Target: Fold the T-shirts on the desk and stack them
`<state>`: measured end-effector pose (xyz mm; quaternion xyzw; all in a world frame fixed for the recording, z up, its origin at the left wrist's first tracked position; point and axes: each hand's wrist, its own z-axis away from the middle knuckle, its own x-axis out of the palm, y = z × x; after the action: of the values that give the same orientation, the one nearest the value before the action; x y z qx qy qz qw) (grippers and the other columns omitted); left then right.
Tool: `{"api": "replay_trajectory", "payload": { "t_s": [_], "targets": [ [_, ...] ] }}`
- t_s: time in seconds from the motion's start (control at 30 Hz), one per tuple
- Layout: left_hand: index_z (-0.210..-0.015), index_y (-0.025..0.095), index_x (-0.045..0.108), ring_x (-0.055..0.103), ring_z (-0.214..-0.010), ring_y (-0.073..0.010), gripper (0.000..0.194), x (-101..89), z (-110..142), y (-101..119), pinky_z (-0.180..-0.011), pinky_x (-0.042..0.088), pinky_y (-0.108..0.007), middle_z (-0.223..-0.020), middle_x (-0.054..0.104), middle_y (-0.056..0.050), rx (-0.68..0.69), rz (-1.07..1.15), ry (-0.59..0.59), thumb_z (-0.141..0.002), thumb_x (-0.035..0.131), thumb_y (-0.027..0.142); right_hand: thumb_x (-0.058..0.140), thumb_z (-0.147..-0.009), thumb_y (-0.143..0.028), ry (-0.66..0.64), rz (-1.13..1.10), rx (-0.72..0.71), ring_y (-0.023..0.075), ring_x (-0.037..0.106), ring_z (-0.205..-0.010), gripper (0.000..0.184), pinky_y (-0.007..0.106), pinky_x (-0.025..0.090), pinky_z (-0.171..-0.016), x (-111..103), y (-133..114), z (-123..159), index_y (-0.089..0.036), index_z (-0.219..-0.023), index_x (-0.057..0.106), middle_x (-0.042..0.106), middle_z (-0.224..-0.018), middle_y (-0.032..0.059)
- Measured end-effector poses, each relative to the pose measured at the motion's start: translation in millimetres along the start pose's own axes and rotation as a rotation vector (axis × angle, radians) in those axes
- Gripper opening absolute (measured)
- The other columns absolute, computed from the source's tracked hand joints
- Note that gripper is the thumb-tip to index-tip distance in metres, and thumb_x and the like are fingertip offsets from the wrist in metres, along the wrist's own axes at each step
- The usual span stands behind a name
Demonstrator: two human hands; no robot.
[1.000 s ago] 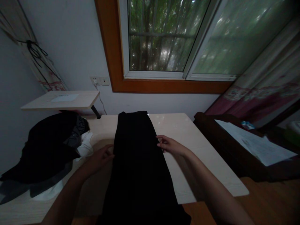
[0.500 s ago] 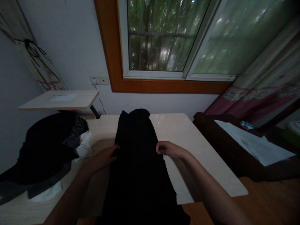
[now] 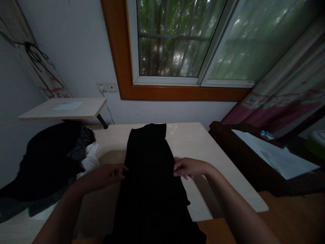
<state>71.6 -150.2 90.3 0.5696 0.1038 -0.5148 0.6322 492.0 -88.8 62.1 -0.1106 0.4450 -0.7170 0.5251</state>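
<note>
A long black garment (image 3: 149, 176) lies lengthwise over the pale table, and its near end hangs past the front edge. It is so dark that its exact kind and folds cannot be made out. My left hand (image 3: 114, 173) is at its left edge, fingertips closed on the cloth and the other fingers curled. On the opposite edge, my right hand (image 3: 189, 167) pinches the fabric between thumb and fingers, at about the same height. The far end of the garment lies near the back of the table.
A heap of dark clothes (image 3: 50, 159) with a white piece (image 3: 90, 159) lies on the left, beside a small raised shelf (image 3: 88, 108). The table (image 3: 210, 162) meets the wall below a window. A dark brown piece of furniture (image 3: 238, 162) bearing paper (image 3: 274, 156) stands to the right.
Both hands have come a little nearer to me along the garment's edges. The far end of the cloth has shifted nearer and flattened, its top edge now straighter.
</note>
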Motion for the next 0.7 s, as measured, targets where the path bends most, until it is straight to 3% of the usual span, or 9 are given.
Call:
{"api": "replay_trajectory", "payload": {
  "t_s": [0.1, 0.17, 0.4, 0.53, 0.7],
  "targets": [
    [-0.126, 0.024, 0.067, 0.067, -0.085, -0.0218, 0.048, -10.4, -30.6, -8.8, -0.08, 0.05, -0.033, -0.094, 0.074, -0.004, -0.054, 0.048, 0.266, -0.095, 0.047, 0.054, 0.068, -0.087, -0.042, 0.328, 0.035, -0.138, 0.0106, 0.051, -0.053, 0.026, 0.021, 0.038, -0.05, -5.2, -6.0, -13.7, -0.018, -0.094, 0.071, 0.058, -0.062, -0.0026],
    [-0.126, 0.022, 0.066, 0.068, -0.088, -0.0222, 0.046, -9.1, -54.2, -10.0, -0.082, 0.05, -0.034, -0.097, 0.074, -0.006, -0.085, 0.064, 0.377, -0.094, 0.049, 0.051, 0.063, -0.089, -0.033, 0.47, 0.049, -0.231, 0.0116, 0.055, -0.057, 0.019, 0.022, 0.04, -0.056, -6.9, -10.2, -28.8, -0.018, -0.096, 0.071, 0.061, -0.066, -0.0015],
    [-0.143, 0.016, 0.051, 0.068, -0.087, -0.023, 0.06, 17.2, -112.2, -5.4, -0.08, 0.049, -0.034, -0.098, 0.072, -0.008, -0.09, -0.013, 0.409, -0.089, 0.06, 0.039, 0.058, -0.093, -0.021, 0.823, 0.352, -0.429, 0.0172, 0.063, -0.083, 0.018, 0.029, 0.046, -0.079, -21.5, -31.2, -94.6, -0.02, -0.102, 0.073, 0.069, -0.093, 0.0043],
    [-0.142, 0.016, 0.052, 0.065, -0.094, -0.024, 0.056, 29.6, -122.2, 2.1, -0.088, 0.049, -0.037, -0.096, 0.069, -0.007, -0.059, -0.085, 0.479, -0.088, 0.06, 0.026, 0.054, -0.096, -0.016, 0.922, 0.554, -0.451, 0.0191, 0.062, -0.096, 0.026, 0.032, 0.049, -0.089, -34.6, -53.6, -126.4, -0.017, -0.115, 0.072, 0.067, -0.11, 0.0097],
    [-0.141, 0.023, 0.054, 0.058, -0.112, -0.024, 0.049, 46.9, -117.2, 18.8, -0.102, 0.047, -0.04, -0.119, 0.061, -0.009, 0.131, -0.26, 0.556, -0.093, 0.05, 0.017, 0.05, -0.096, -0.008, 0.859, 0.937, -0.464, 0.0266, 0.052, -0.122, 0.05, 0.04, 0.045, -0.102, -50.8, -82.1, -156.0, -0.022, -0.142, 0.06, 0.058, -0.143, 0.0119]
  ]
}}
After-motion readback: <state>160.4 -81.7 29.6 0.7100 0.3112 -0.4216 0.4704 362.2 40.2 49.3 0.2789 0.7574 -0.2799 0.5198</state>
